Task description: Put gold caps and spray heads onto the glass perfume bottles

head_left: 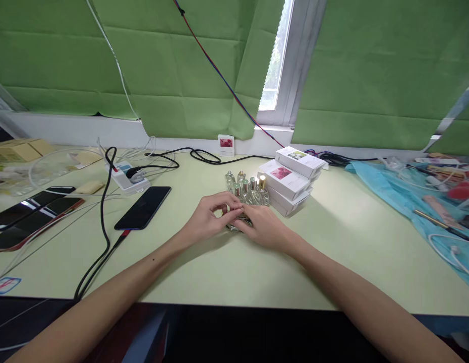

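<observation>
Several small clear glass bottles point(253, 194) with silver and gold tops stand in a cluster at the middle of the table. Just in front of them my two hands meet. My left hand point(214, 216) is closed in a pinch, thumb against fingertips; what lies between them is too small to make out. Curled beside it, my right hand point(268, 224) has its fingers closed about a glass bottle point(234, 228). Only the lower part of that bottle shows under the fingers.
White boxes point(291, 176) are stacked right of the bottles; one small box point(226, 145) stands at the back. A black phone point(143, 207), power strip point(128, 176) and cables lie left, with more phones point(34, 212) beyond. Blue sheeting point(386, 184) with clutter covers the right.
</observation>
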`<action>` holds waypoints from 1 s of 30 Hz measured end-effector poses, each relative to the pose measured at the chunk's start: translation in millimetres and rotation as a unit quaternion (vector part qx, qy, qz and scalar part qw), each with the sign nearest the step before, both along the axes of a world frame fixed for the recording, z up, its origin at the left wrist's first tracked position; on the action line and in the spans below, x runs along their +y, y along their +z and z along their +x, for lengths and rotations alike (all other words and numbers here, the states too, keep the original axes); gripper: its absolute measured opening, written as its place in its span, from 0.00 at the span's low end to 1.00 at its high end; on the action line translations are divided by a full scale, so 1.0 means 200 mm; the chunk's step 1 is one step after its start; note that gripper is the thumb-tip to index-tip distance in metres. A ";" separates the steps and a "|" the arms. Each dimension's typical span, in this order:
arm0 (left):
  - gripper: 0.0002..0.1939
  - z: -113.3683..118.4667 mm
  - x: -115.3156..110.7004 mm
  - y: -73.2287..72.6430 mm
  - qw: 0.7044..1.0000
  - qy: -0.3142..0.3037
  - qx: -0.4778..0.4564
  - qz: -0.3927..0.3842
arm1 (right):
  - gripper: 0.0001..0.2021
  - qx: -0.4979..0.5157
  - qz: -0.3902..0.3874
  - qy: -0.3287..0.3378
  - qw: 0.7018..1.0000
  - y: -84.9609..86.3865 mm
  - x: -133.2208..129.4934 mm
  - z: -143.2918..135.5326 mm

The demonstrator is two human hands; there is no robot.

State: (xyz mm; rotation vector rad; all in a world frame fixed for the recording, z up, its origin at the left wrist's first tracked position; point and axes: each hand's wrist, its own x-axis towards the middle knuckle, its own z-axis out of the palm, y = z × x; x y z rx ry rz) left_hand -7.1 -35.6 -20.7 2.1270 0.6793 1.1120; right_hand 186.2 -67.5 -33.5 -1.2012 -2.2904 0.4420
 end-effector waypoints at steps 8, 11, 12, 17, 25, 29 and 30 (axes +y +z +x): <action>0.11 0.01 0.01 0.00 1.000 0.006 -0.004 -0.013 | 0.10 0.007 0.004 0.004 1.000 0.00 0.00 0.00; 0.12 0.02 0.00 -0.01 0.999 0.022 -0.014 0.022 | 0.09 0.002 -0.001 0.002 1.000 0.01 0.00 -0.01; 0.13 0.02 -0.01 -0.01 0.999 0.025 -0.015 0.039 | 0.08 0.002 -0.003 0.000 1.000 0.01 0.00 -0.01; 0.13 0.03 -0.01 -0.01 0.992 0.027 -0.004 0.124 | 0.08 0.006 -0.002 -0.001 1.000 0.01 0.00 -0.01; 0.13 0.03 -0.01 -0.01 0.997 0.033 -0.015 0.062 | 0.08 0.003 0.001 -0.001 1.000 0.00 0.00 -0.01; 0.13 0.03 -0.02 -0.01 0.996 0.029 -0.009 0.084 | 0.09 -0.008 0.003 -0.007 1.000 0.00 0.00 -0.01; 0.13 0.03 -0.02 -0.01 0.995 0.027 -0.006 0.095 | 0.09 -0.007 0.004 -0.006 1.000 0.00 0.00 -0.01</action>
